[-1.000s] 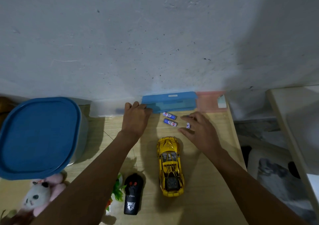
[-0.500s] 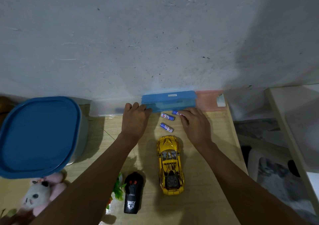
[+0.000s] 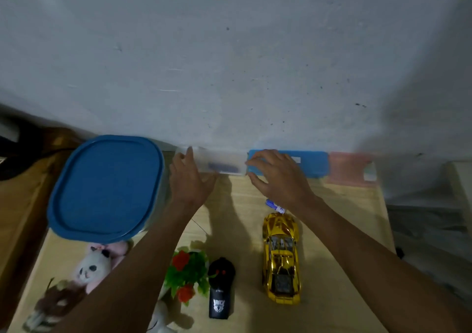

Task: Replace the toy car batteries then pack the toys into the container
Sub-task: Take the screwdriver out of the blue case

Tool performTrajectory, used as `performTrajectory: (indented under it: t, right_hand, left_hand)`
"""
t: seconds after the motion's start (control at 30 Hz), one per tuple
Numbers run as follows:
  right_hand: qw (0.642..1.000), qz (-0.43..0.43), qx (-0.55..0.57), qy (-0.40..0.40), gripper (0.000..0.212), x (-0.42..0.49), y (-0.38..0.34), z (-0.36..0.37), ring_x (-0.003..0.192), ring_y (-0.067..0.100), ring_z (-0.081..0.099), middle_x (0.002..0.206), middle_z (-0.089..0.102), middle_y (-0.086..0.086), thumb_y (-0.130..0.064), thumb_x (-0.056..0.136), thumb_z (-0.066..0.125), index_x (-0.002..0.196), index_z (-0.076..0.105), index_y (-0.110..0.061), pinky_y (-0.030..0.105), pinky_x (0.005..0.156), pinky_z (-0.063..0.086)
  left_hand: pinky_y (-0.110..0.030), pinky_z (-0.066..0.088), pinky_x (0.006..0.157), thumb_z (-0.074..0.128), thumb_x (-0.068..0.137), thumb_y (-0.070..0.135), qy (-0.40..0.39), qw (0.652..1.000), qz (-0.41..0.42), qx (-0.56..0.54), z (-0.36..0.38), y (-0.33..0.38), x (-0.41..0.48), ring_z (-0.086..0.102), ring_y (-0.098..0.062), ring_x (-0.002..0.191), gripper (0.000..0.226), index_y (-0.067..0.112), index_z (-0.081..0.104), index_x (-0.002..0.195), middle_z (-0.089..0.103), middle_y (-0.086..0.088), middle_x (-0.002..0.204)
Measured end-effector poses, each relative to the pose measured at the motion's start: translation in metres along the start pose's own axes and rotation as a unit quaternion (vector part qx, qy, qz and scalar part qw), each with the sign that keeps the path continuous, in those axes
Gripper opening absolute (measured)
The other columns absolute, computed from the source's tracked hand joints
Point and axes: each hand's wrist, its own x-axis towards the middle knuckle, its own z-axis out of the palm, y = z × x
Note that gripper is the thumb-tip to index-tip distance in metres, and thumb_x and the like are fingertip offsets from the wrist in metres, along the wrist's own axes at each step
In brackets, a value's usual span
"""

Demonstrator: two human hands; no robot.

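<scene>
The right hand (image 3: 278,177) pinches the right end of a clear case (image 3: 222,161) by the wall, and the left hand (image 3: 189,182) lies over its left end, grip lost in blur; probably they mean to pull it out for the battery job. Loose batteries (image 3: 274,205) lie just behind the right wrist, the toy car (image 3: 281,256) behind them, and the lidded container (image 3: 107,187) beside the left hand. A second ago the right hand was among the batteries.

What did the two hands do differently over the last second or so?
Both hands moved left to the clear box by the wall. The left hand came off the blue box and now holds the clear box's left end. The right hand left the batteries and grips its right end. The gold car, remote and blue-lidded container stayed put.
</scene>
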Motion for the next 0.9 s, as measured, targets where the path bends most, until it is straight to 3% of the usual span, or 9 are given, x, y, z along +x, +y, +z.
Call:
performTrajectory:
  t: [0.1,0.2,0.27,0.37,0.63,0.7,0.77,0.83,0.9]
  right_hand:
    - [0.994,-0.021,0.014,-0.103,0.034,0.031,-0.015,0.009,0.108,0.025,0.060,0.120,0.064,0.004,-0.025,0.087,0.065,0.120,0.066,-0.017,0.039,0.088,0.048]
    - [0.979,-0.042,-0.001,-0.201,0.047,0.052,-0.033,0.018,0.125,0.024,0.049,0.138,0.052,0.003,-0.030,0.090,0.060,0.135,0.054,-0.018,0.039,0.101,0.040]
    - [0.973,-0.058,-0.034,-0.222,0.054,0.061,-0.042,0.026,0.131,0.024,0.042,0.145,0.045,0.004,-0.034,0.088,0.060,0.139,0.049,-0.019,0.039,0.107,0.034]
    - [0.974,-0.061,-0.081,-0.202,0.052,0.070,-0.050,0.037,0.127,0.026,0.045,0.138,0.048,0.007,-0.036,0.088,0.060,0.134,0.050,-0.015,0.039,0.106,0.036]
    - [0.970,-0.074,-0.152,-0.174,0.033,0.083,-0.063,0.047,0.095,0.025,0.058,0.103,0.060,0.009,-0.036,0.086,0.060,0.107,0.063,-0.010,0.036,0.071,0.053]
    - [0.961,-0.086,-0.178,-0.192,0.031,0.085,-0.065,0.045,0.081,0.022,0.060,0.090,0.062,0.007,-0.036,0.076,0.070,0.093,0.067,-0.010,0.031,0.058,0.049]
    - [0.955,-0.101,-0.196,-0.197,0.028,0.087,-0.065,0.045,0.062,0.020,0.058,0.071,0.061,0.006,-0.033,0.059,0.080,0.072,0.068,-0.011,0.025,0.048,0.043]
    - [0.955,-0.125,-0.188,-0.192,0.025,0.090,-0.064,0.046,0.050,0.020,0.053,0.059,0.056,0.006,-0.025,0.047,0.081,0.058,0.065,-0.009,0.023,0.044,0.039]
    - [0.952,-0.142,-0.188,-0.194,0.021,0.094,-0.065,0.045,0.048,0.021,0.052,0.057,0.056,0.007,-0.022,0.047,0.079,0.056,0.065,-0.008,0.023,0.045,0.039]
  left_hand:
    - [-0.055,0.045,0.100,0.084,0.065,0.051,-0.014,0.994,-0.077,-0.072,0.002,-0.006,0.005,0.038,-0.039,0.128,0.111,0.011,0.023,0.149,0.034,-0.020,0.139]
    - [-0.048,0.041,0.103,0.089,0.062,0.046,-0.017,0.986,-0.115,-0.121,0.006,-0.012,0.010,0.042,-0.035,0.131,0.115,0.009,0.024,0.149,0.041,-0.018,0.141]
    - [-0.042,0.047,0.101,0.092,0.059,0.041,-0.013,0.974,-0.139,-0.177,0.010,-0.017,0.015,0.051,-0.031,0.127,0.108,0.005,0.035,0.144,0.051,-0.015,0.137]
    - [-0.045,0.051,0.099,0.096,0.053,0.031,0.001,0.959,-0.156,-0.238,0.014,-0.020,0.018,0.058,-0.027,0.120,0.099,0.005,0.047,0.135,0.059,-0.012,0.128]
    - [-0.024,0.044,0.091,0.090,0.064,0.015,0.048,0.938,-0.128,-0.320,0.015,-0.021,0.011,0.050,-0.011,0.112,0.085,0.011,0.046,0.136,0.053,0.004,0.119]
    - [-0.023,0.046,0.090,0.091,0.063,0.018,0.055,0.933,-0.124,-0.332,0.016,-0.023,0.010,0.052,-0.012,0.112,0.085,0.012,0.047,0.135,0.054,0.004,0.120]
    - [-0.012,0.043,0.082,0.091,0.063,0.019,0.060,0.932,-0.129,-0.334,0.017,-0.023,0.009,0.052,-0.010,0.109,0.083,0.014,0.048,0.133,0.054,0.007,0.116]
    - [-0.006,0.040,0.075,0.092,0.062,0.023,0.064,0.932,-0.127,-0.332,0.017,-0.022,0.008,0.054,-0.009,0.105,0.080,0.017,0.049,0.128,0.054,0.009,0.113]
    - [-0.002,0.040,0.070,0.092,0.062,0.024,0.061,0.933,-0.124,-0.333,0.017,-0.022,0.008,0.054,-0.004,0.097,0.076,0.022,0.047,0.124,0.053,0.010,0.111]
